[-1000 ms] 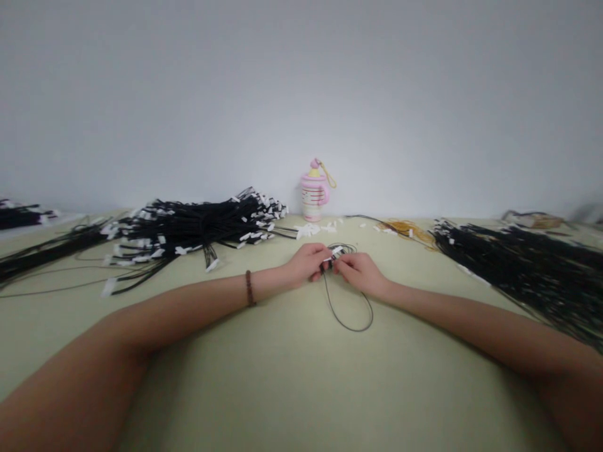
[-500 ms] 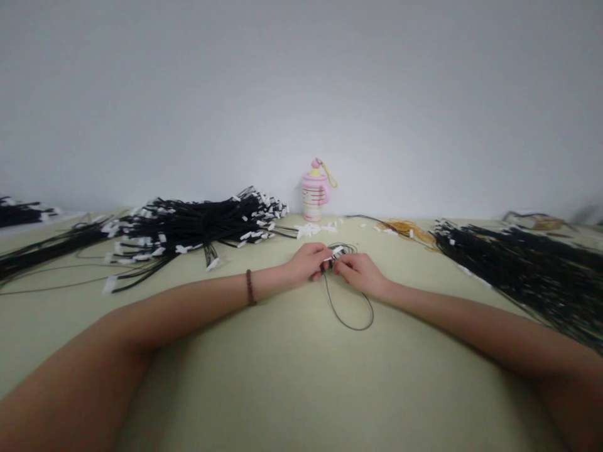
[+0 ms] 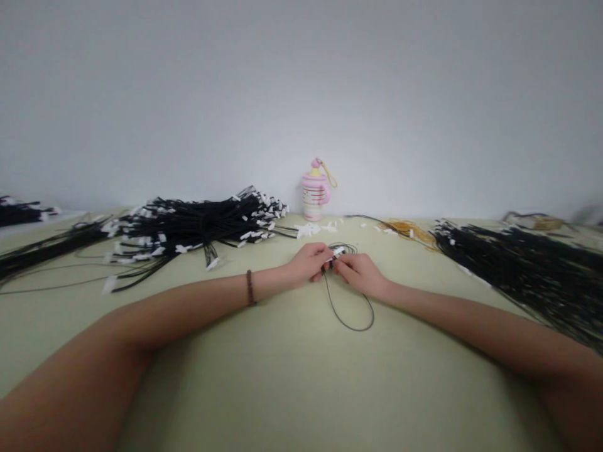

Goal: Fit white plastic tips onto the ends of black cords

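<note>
My left hand (image 3: 309, 261) and my right hand (image 3: 358, 272) meet near the middle of the table, fingers pinched close together. Between their fingertips is a thin black cable (image 3: 354, 329), gripped from both sides, with a small white piece (image 3: 338, 252) at the pinch. One loop of the cable hangs toward me on the tabletop, and more thin loops lie just beyond the fingers. The fingers partly cover the white piece, so its exact form is unclear.
Left lies a big bundle of black cables (image 3: 188, 225) with white ends. Another dark cable bundle (image 3: 522, 267) spreads at right, near yellow cords (image 3: 406, 228). Small white pieces (image 3: 311, 231) are scattered before a pink striped cup (image 3: 313, 196) by the wall (image 3: 301, 94).
Both hands stay almost in place. The white piece between the fingertips has shifted and turned slightly; the cable loop is nearly unchanged.
</note>
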A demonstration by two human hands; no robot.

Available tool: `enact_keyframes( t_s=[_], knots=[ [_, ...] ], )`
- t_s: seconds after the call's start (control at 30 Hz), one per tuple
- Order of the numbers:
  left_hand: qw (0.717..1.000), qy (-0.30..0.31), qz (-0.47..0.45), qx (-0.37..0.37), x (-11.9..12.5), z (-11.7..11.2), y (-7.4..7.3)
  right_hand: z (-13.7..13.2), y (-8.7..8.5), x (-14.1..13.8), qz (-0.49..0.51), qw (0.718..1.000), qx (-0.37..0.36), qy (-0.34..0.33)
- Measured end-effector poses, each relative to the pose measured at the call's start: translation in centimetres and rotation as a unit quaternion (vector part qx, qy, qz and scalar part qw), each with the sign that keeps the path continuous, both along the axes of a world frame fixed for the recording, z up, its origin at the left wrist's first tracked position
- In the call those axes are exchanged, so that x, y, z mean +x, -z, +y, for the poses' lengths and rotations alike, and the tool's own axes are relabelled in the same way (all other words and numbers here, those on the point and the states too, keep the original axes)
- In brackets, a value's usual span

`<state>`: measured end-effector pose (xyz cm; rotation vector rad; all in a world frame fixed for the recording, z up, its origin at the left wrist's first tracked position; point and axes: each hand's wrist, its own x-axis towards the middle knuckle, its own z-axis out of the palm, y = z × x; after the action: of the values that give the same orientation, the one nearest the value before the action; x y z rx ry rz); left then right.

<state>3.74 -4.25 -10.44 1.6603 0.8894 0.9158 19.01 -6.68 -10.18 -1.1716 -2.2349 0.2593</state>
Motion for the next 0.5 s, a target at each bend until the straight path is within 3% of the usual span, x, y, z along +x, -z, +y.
enact_keyframes(
  t_s=[0.5],
  knots=[
    [0.998,0.030,0.031,0.036,-0.18,-0.95,-0.56,-0.18,0.02,0.08,-0.018,0.999,0.028,-0.022]
  ],
)
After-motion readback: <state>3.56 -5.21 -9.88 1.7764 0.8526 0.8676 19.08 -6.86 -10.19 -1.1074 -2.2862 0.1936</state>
